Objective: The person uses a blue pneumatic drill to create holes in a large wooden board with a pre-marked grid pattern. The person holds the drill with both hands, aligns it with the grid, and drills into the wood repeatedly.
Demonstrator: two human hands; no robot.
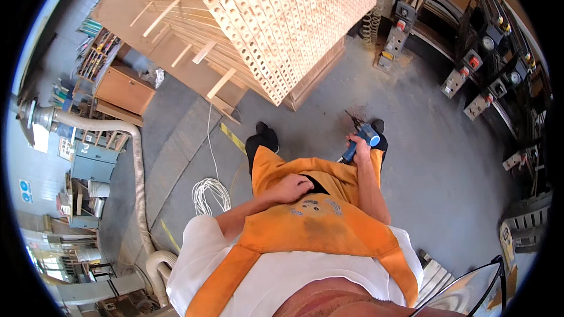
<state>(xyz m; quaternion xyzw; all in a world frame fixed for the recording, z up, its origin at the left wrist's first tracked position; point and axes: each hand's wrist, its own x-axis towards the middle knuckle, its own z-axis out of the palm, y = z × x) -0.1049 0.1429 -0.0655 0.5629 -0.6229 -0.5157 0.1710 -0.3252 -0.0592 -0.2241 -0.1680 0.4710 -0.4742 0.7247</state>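
Observation:
My right hand [359,147] is wrapped round the handle of a blue pistol-grip drill [369,135]. Its dark front end points away from me, over the floor near my right shoe. My left hand [292,188] rests against the front of my orange apron [320,229], beside a black opening in it. The left fingers are curled together; whatever they may hold is hidden. Beyond my feet stands a tall stack of pale wooden pieces [282,23] with rows of round holes in their ends.
Wooden strips [221,84] jut from the stack's left side. A coiled white cable [211,195] lies on the floor at left, near a long ribbed hose [138,170]. Machines with control boxes [458,79] line the right side. A wooden cabinet [124,91] stands far left.

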